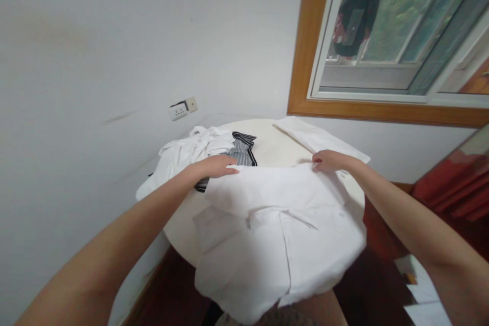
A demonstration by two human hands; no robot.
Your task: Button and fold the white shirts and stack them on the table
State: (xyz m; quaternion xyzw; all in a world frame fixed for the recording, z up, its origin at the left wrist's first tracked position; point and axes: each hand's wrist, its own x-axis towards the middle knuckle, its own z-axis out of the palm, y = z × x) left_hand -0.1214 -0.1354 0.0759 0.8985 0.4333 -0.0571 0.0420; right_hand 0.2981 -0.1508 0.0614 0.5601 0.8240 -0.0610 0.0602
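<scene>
A white shirt [263, 249] lies over the near half of the round table and hangs past its front edge. Its far part is folded over toward me, and a front opening with a collar-like fold shows in the middle. My left hand [221, 165] pinches the far left edge of the cloth, thumb and fingers closed on it. At the far right edge, my right hand [325, 161] grips the same shirt with curled fingers. The fabric between both hands is drawn fairly straight.
The round cream table [263, 130] stands against the wall. White crumpled clothes [187, 150] and a grey-and-black striped garment [244, 148] lie at its left. A folded white cloth [321, 137] sits back right. Papers [422, 293] are low at right, near red fabric [454, 188].
</scene>
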